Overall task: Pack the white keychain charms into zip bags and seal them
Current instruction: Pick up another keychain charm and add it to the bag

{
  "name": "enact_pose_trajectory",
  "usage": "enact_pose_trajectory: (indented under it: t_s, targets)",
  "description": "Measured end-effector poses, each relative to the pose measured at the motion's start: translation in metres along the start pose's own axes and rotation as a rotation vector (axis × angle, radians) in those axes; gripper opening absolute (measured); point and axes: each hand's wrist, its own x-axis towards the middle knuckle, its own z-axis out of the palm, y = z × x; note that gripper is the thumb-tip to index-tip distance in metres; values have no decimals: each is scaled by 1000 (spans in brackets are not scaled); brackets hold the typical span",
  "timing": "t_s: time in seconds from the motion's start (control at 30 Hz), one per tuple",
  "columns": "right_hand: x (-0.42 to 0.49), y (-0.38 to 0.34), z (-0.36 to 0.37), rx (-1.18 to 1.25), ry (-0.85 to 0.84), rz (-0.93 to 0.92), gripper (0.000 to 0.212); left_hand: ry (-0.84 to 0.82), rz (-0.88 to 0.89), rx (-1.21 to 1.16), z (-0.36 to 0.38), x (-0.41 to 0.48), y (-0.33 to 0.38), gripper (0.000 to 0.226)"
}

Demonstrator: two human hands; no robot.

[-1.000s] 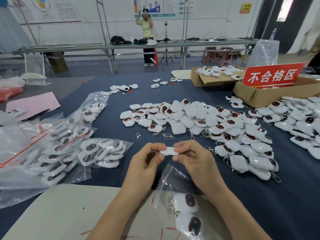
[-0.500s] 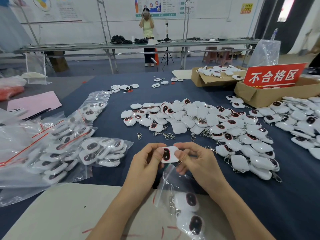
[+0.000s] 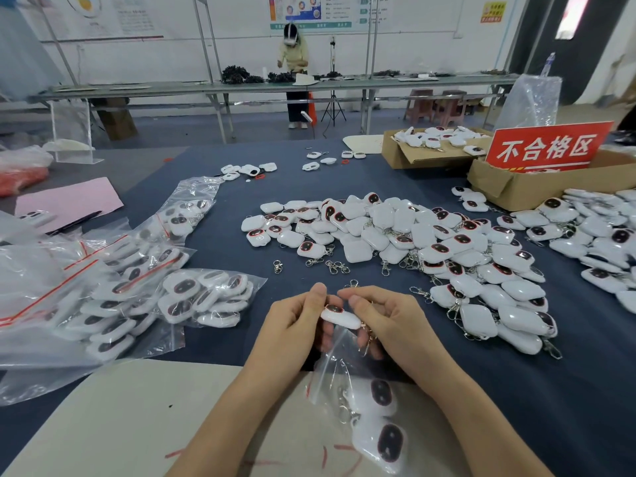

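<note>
Bare cloth (image 3: 227,242) between bags (image 3: 206,297) and charms (image 3: 358,251)

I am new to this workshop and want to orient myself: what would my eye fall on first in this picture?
First, the left hand and right hand pinching one white charm just above a zip bag at the near centre. Behind them a big pile of charms lies on the blue table, and a red sign rises from a cardboard box at far right.

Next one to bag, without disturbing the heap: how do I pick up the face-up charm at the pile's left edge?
Pinch the charm across its two side edges, coming from the left: it lies flat, with bare cloth there.
</note>
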Motion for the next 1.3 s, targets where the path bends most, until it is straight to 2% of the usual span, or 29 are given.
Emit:
enact_pose_trajectory:
  t_s: [0.1, 0.27, 0.47, 0.57, 0.7, 0.77, 0.87, 0.97, 1.0, 1.07, 1.2, 1.3]
  targets:
    - [1, 0, -1, -16, 22, 3, 24, -137, 69, -77, -5, -3, 2, 27]
    - [0, 0, -1, -43, 8, -4, 24, -44, 58, -43, -3, -1, -1, 28]
    - [-1, -1, -1, -56, 13, -6, 22, -75, 78, -29, -5, 0, -3, 26]
    - [-1, 0, 1, -55, 4, -17, 26, -37, 97, -24, -5, -1, -4, 25]
    - [0, 4, 3, -118, 10, -68, 29, 137, 19, -327, -6, 3, -2, 44]
    - [-1, 5, 5, -124, 14, -120, 38, 240, -72, -471, -8, 8, 1, 50]
    - [-2, 4, 6, -180, -3, -249, 50, 301, -146, -557, -13, 12, 0, 42]
    - [-2, 8, 7, -316, -66, -299, 61, 235, -154, -581, -21, 12, -6, 19]
    - [-2, 11, 7, -370, -79, -300, 63, 186, -142, -558, -23, 11, -7, 13]
    - [-2, 15, 8, -425, -88, -297, 57, 105, -93, -444, -30, 10, -9, 25]
    - [0, 17, 7, -388, -36, -300, 48, -3, 20, -54, -37, 4, -5, 31]
    - [1, 16, 6, -339, 8, -279, 48, -25, 84, 102, -39, 2, -2, 40]
